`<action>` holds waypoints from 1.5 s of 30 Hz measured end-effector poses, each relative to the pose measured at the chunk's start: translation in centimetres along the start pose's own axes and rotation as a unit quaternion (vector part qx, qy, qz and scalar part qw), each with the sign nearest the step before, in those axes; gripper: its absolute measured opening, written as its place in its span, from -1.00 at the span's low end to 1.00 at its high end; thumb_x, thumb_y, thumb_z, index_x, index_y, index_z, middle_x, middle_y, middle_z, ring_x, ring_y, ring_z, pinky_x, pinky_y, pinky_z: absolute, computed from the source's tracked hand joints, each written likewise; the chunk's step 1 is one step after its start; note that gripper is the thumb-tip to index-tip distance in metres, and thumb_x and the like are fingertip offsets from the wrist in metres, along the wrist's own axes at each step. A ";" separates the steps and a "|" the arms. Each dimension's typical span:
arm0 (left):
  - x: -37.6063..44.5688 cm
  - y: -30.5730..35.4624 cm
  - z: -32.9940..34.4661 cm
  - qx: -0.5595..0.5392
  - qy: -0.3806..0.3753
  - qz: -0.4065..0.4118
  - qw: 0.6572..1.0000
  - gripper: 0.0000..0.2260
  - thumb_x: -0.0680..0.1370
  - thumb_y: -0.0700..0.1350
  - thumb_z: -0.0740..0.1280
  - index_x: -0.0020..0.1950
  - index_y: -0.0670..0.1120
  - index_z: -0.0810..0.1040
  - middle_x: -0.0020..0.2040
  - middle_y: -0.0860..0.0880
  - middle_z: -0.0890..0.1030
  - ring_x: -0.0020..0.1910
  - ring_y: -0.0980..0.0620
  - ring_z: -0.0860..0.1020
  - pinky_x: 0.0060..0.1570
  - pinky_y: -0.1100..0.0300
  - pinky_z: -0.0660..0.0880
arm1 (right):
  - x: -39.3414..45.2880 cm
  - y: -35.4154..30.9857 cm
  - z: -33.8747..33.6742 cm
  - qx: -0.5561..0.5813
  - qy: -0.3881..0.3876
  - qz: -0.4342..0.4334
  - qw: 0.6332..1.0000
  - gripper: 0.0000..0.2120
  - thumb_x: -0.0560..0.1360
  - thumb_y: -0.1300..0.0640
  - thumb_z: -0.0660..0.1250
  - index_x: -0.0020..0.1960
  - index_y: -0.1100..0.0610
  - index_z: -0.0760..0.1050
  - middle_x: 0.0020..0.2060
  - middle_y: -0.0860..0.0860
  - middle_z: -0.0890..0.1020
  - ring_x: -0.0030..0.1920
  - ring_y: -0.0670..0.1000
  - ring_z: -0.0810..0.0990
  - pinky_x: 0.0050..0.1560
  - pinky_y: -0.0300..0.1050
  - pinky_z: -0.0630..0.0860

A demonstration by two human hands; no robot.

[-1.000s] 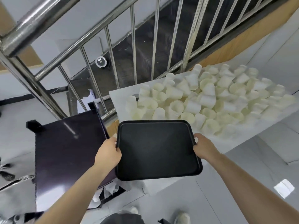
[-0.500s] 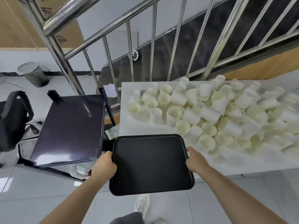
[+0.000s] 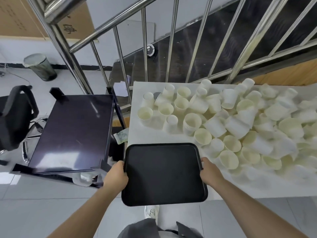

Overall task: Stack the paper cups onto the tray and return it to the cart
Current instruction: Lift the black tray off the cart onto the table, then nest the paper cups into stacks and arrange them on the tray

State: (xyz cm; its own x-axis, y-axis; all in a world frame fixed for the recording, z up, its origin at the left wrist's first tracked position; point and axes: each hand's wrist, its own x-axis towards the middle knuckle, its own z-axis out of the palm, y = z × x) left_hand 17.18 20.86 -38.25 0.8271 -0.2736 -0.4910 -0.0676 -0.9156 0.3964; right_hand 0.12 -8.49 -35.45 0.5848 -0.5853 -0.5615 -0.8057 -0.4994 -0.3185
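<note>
Both hands, left hand [image 3: 115,176] and right hand [image 3: 211,171], grip the empty black rectangular plastic tray [image 3: 163,174] level, fingers curled round its side rims, keeping it steady; white paper cups [image 3: 231,124] crowd the white surface [image 3: 135,133] just beyond the fingers.

The paper cups [image 3: 240,121] and counter [image 3: 137,134] run past the right edge. Fingers of both hands curl under the tray [image 3: 163,172], hidden. The chair [image 3: 15,115] is cut at the left edge.
</note>
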 end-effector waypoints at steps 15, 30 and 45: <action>1.6 2.4 0.9 -0.037 0.027 0.000 0.999 -0.65 0.56 -0.26 0.12 0.32 -0.04 0.38 0.09 -0.05 0.53 -0.05 -0.05 0.54 -0.03 0.00 0.52 | 2.8 0.6 -0.5 -0.023 0.035 -0.012 0.999 -0.73 0.51 0.32 0.18 0.15 0.07 0.36 -0.03 0.01 0.54 -0.09 0.05 0.54 -0.09 -0.03 0.55; 1.7 3.5 0.5 -0.040 0.026 0.011 0.999 -0.66 0.57 -0.28 0.14 0.32 -0.05 0.40 0.05 -0.03 0.49 -0.09 -0.02 0.53 0.00 0.03 0.53 | 2.8 0.2 -1.3 -0.119 0.024 0.008 0.993 -0.70 0.52 0.27 0.27 0.23 0.15 0.33 0.10 0.05 0.55 0.04 0.06 0.59 -0.13 -0.17 0.49; 2.1 8.3 -4.5 0.066 0.091 0.105 0.988 -0.47 0.57 0.04 0.27 0.50 -0.03 0.20 0.39 -0.02 0.33 0.37 -0.03 0.30 0.12 0.07 0.48 | 1.1 -5.3 -5.2 -0.171 0.073 -0.133 0.974 -0.70 0.59 -0.02 0.20 0.24 0.11 0.39 0.11 0.00 0.55 0.06 0.03 0.57 0.01 -0.11 0.54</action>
State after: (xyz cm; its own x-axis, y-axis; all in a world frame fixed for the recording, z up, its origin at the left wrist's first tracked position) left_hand 20.84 14.02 -32.54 0.8729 -0.4149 -0.2566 -0.3103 -0.8781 0.3641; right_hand 5.49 -9.77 -30.44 0.7953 -0.4789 -0.3717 -0.5609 -0.8139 -0.1514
